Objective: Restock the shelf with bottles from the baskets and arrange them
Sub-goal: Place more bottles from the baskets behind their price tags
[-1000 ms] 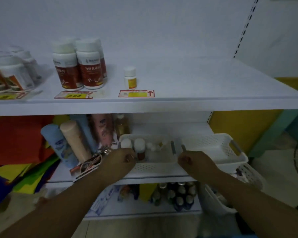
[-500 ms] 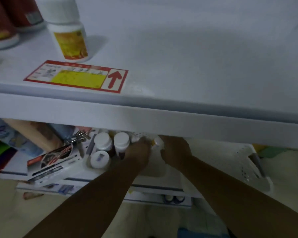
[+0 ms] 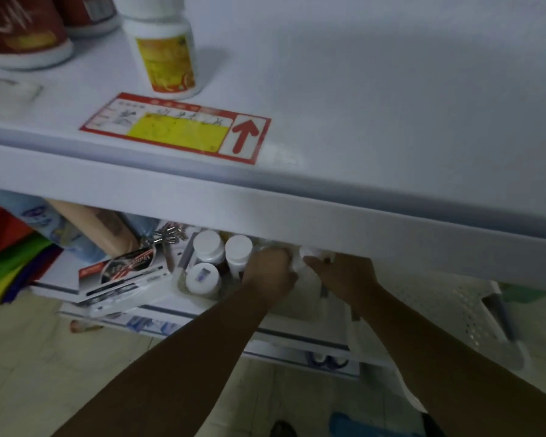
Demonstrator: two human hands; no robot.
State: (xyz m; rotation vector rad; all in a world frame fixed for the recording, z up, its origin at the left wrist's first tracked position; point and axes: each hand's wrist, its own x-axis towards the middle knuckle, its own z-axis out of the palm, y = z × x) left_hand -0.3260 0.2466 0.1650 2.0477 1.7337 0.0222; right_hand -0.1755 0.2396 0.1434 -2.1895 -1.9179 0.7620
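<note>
Both my hands reach into a white basket [image 3: 300, 312] on the lower shelf, partly hidden under the upper shelf's [image 3: 360, 127] front lip. My left hand [image 3: 270, 272] has its fingers curled down inside the basket; what they hold is hidden. My right hand [image 3: 341, 274] pinches a small white-capped bottle [image 3: 309, 252] between the two hands. Three larger white-capped bottles [image 3: 208, 246] stand at the basket's left end. On the upper shelf stands one small yellow-labelled bottle [image 3: 167, 58], with red-labelled bottles [image 3: 26, 36] to its left.
A red and yellow price tag [image 3: 177, 127] lies at the upper shelf's front edge. A second perforated white basket [image 3: 473, 313] sits to the right. Boxes [image 3: 123, 275], tubes [image 3: 92, 225] and coloured folders [image 3: 10, 260] crowd the lower shelf's left side.
The view has moved in close to the shelf. Both hands went from the basket's front rim deeper into it, coming together around a small white bottle.
</note>
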